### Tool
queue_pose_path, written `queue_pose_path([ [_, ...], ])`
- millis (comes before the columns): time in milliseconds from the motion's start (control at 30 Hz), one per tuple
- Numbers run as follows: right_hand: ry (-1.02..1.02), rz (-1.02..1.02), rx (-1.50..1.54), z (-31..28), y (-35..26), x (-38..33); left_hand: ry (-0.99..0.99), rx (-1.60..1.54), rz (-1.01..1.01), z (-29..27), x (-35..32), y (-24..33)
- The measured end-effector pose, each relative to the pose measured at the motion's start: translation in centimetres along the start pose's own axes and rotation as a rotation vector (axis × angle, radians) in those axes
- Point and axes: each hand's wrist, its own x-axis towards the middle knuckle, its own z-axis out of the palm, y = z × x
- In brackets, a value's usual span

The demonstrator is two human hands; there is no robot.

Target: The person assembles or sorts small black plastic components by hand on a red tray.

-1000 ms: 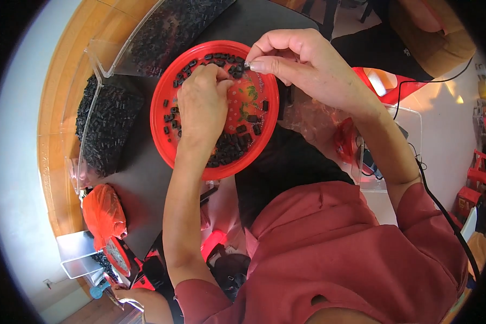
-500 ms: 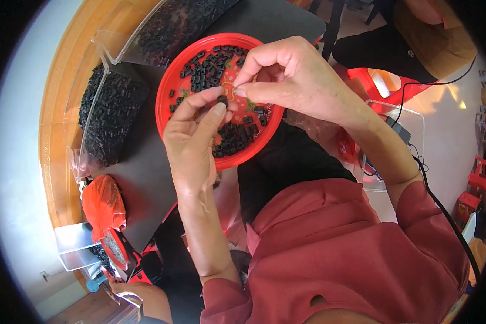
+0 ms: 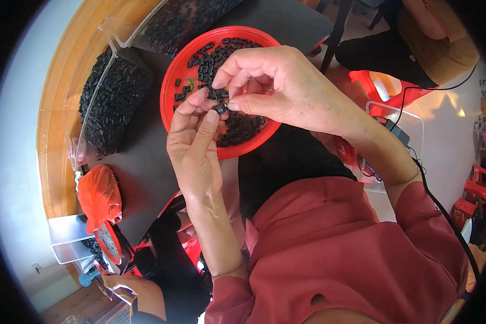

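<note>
A small black plastic piece (image 3: 220, 108) is pinched between the thumb and fingers of my left hand (image 3: 193, 135). My right hand (image 3: 264, 81) meets it from the right, its thumb tip at the piece's edge. The right index finger is lifted away from that thumb; whether a tiny part sits at the thumb tip is too small to tell. Under both hands lies a round red tray (image 3: 169, 81) with a printed pattern, holding many loose black pieces (image 3: 243, 129) of the same sort.
Left of the tray, a clear bin (image 3: 110, 102) is heaped with black parts; another clear bin (image 3: 183, 24) stands behind. A red plastic bag (image 3: 100, 194) lies on the dark table (image 3: 140, 178). Another person's hand (image 3: 113, 281) is at lower left. A black cable (image 3: 443, 205) hangs by my right arm.
The right thumb has come down against the black piece and the right index finger has lifted off it. My left hand has lowered slightly. The view has shifted a little.
</note>
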Motion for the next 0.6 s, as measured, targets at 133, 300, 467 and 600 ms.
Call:
queue_pose_path([
  [133,-0.047,-0.016,-0.044,0.8,0.4,-0.2,0.045,-0.028,0.030,0.1,-0.4,-0.2],
  [300,-0.035,0.011,0.010,1.4,-0.1,-0.6,0.013,-0.027,0.072,-0.2,-0.3,-0.6],
  [467,0.014,-0.003,-0.007,0.6,-0.1,-0.5,0.038,0.038,0.102,0.2,-0.6,-0.4],
  [600,-0.001,-0.020,-0.050,0.6,0.1,-0.5,0.021,0.070,0.108,0.2,-0.6,-0.1],
])
